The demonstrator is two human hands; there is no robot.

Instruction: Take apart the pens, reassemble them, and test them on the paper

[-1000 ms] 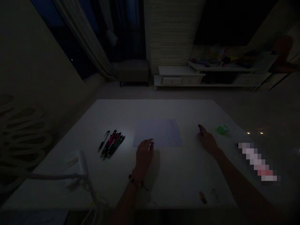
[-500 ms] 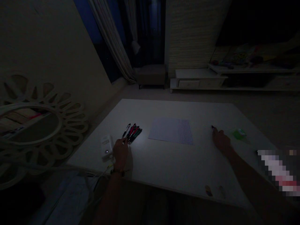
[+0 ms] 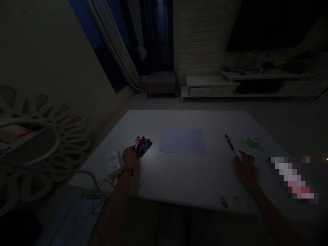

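My left hand (image 3: 130, 157) is closed at the near end of a bunch of pens (image 3: 145, 147) with black, red and green parts. Its fingers are curled on a white and black pen (image 3: 136, 141) at the bunch's left side; the fingertips are partly hidden. To the right, a dark pen (image 3: 230, 142) with a light lower end lies on the white table. My right hand (image 3: 246, 169) is just beyond that lower end, fingers apart and holding nothing. Between the hands lies a sheet of paper (image 3: 183, 141) with writing on its right part.
A white box-shaped device (image 3: 113, 162) with a lit spot and cables (image 3: 97, 191) is left of my left hand. A green item (image 3: 252, 141) lies beyond my right hand. A small dark object (image 3: 223, 201) is near the table's (image 3: 179, 184) front edge. The room is dim.
My right hand has opened and drawn back from the dark pen, which now lies uncovered on the table. My left hand stays at the pens. The view has shifted slightly.
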